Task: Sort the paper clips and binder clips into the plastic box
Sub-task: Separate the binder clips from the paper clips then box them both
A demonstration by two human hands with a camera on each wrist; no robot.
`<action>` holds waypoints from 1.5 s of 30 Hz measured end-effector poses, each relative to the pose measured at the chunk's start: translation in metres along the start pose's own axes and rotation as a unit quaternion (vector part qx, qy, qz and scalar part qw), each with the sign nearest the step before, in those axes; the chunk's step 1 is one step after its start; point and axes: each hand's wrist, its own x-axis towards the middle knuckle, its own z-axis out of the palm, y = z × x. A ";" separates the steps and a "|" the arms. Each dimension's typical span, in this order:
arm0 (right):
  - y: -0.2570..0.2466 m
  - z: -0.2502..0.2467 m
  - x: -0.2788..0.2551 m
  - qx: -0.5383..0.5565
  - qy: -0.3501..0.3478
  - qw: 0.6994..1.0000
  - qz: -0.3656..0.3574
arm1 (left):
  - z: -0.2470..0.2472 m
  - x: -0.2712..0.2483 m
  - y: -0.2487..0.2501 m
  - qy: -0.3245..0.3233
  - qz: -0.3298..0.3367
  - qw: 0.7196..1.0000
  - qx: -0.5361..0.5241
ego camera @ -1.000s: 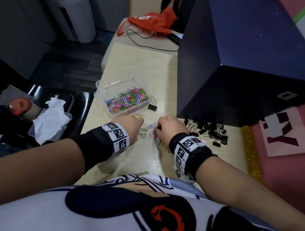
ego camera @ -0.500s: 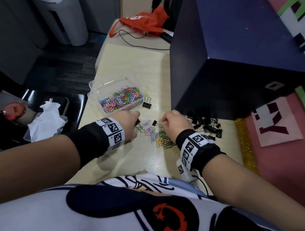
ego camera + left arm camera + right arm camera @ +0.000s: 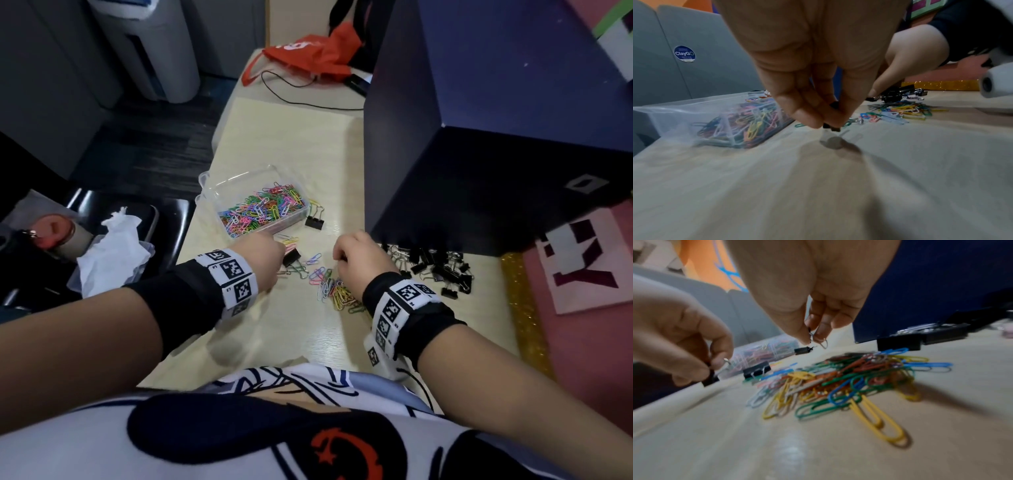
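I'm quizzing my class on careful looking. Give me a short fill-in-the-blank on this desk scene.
1. The clear plastic box holds coloured ____ clips.
2. The left hand pinches a small ____ binder clip.
3. The pile of binder clips lies at the foot of the dark ____ box.

Missing words: paper; black; blue
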 end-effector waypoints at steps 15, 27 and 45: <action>0.084 -0.028 -0.058 0.023 0.195 0.953 0.231 | -0.045 0.031 0.086 0.092 0.146 0.958 -0.231; 0.044 -0.004 -0.056 -0.022 -0.026 0.992 0.122 | -0.005 0.013 0.018 0.015 0.006 1.000 0.017; 0.018 -0.020 -0.041 0.083 0.028 0.996 0.008 | -0.030 0.009 0.048 0.130 0.146 0.976 -0.095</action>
